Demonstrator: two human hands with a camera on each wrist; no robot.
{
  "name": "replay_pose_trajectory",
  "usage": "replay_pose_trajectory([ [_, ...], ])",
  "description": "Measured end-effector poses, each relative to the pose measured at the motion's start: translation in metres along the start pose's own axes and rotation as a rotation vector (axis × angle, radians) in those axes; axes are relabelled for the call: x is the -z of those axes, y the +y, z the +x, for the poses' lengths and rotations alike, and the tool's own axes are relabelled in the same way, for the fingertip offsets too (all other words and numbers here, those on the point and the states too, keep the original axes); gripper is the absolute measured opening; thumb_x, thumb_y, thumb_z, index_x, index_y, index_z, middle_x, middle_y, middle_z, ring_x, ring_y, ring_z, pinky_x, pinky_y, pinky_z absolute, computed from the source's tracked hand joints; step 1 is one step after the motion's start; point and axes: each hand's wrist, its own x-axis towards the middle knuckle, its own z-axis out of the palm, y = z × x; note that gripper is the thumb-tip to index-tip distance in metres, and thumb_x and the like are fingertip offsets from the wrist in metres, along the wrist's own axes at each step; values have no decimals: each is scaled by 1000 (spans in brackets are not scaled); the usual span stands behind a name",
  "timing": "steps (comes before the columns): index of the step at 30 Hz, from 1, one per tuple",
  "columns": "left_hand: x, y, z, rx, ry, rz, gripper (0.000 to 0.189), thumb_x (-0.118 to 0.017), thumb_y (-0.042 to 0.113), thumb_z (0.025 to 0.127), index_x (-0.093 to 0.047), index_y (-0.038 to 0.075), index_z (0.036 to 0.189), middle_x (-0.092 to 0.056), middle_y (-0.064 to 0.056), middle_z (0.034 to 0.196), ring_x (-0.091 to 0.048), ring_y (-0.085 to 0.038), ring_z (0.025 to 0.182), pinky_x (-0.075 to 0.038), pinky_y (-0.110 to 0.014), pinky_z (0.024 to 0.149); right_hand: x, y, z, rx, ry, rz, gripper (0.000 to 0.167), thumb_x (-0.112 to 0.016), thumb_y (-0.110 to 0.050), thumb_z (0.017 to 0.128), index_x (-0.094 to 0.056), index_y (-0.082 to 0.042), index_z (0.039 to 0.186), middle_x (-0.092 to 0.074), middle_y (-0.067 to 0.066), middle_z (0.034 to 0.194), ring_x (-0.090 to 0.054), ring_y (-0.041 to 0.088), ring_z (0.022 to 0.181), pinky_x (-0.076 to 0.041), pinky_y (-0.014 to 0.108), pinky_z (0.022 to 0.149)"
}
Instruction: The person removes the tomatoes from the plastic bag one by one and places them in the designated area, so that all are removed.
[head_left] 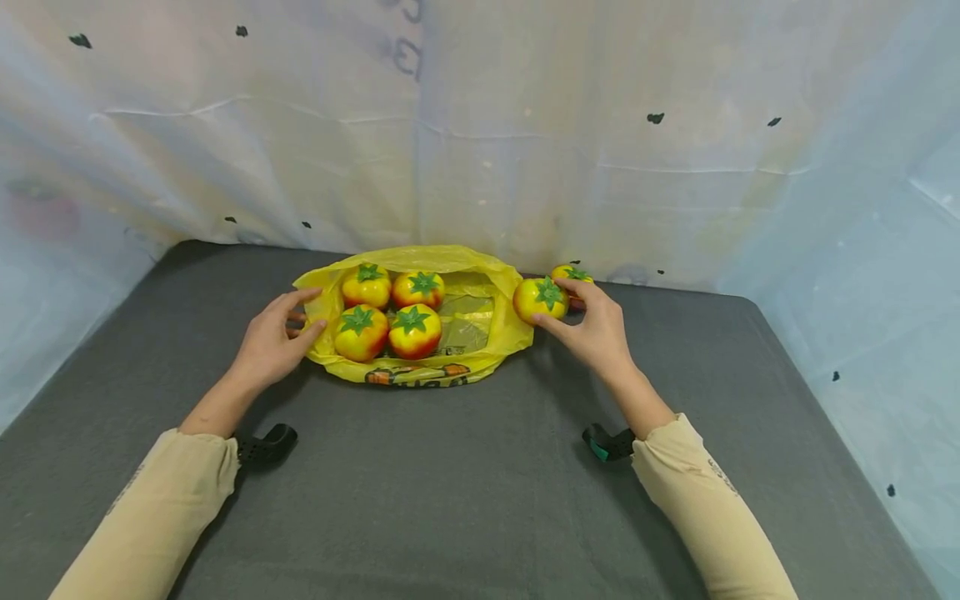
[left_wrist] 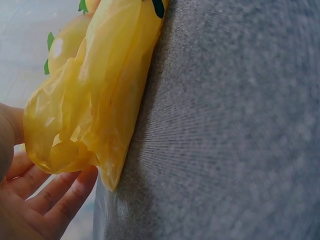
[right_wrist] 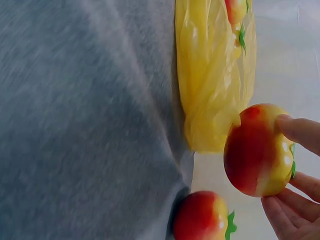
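A yellow plastic bag (head_left: 420, 377) lies with its mouth open, several yellow-and-red tomatoes (head_left: 415, 331) with green star-shaped tops grouped in its left part. At the bag's left end, my left hand (head_left: 273, 337) holds the rim, with thumb and fingers around the edge; in the left wrist view the fingertips (left_wrist: 89, 179) touch the crumpled plastic. My right hand (head_left: 596, 329) grips another tomato (head_left: 536, 300) between thumb and fingers, right at the bag's right rim. One more tomato (right_wrist: 200, 217) sits on the table behind that hand, partly hidden in the head view.
The table has a dark grey cloth cover (head_left: 435, 492). Pale plastic sheeting (head_left: 525, 167) hangs close behind its far edge and along both sides. Black wrist mounts (head_left: 266, 447) stick out inward from both forearms.
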Motion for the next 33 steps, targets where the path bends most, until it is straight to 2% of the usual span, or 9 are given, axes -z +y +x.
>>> replay_pose_trajectory([
  [8,0,0,0,3,-6,2,50,-53,19,99,-39,0,143,-42,-29,137,-49,-44,109,-46,-59,86,10,12,-4,-2,2,-46,61,-79,-28,80,-57,-5,131,-59,16,126,-61,33,108,-48,48,95],
  [16,0,-2,0,-3,-6,-2,51,-53,19,99,-39,0,143,-43,-29,135,-49,-45,110,-46,-59,86,20,26,-9,-55,-2,-44,64,-79,-27,80,-54,-4,134,-54,17,134,-58,35,114,-47,48,96],
  [33,-1,-2,0,-8,-4,7,50,-53,18,99,-39,-1,143,-42,-30,136,-49,-45,109,-46,-59,85,40,51,-19,-100,10,-106,61,-77,-28,82,-55,-5,133,-55,19,133,-57,37,115,-44,52,99],
])
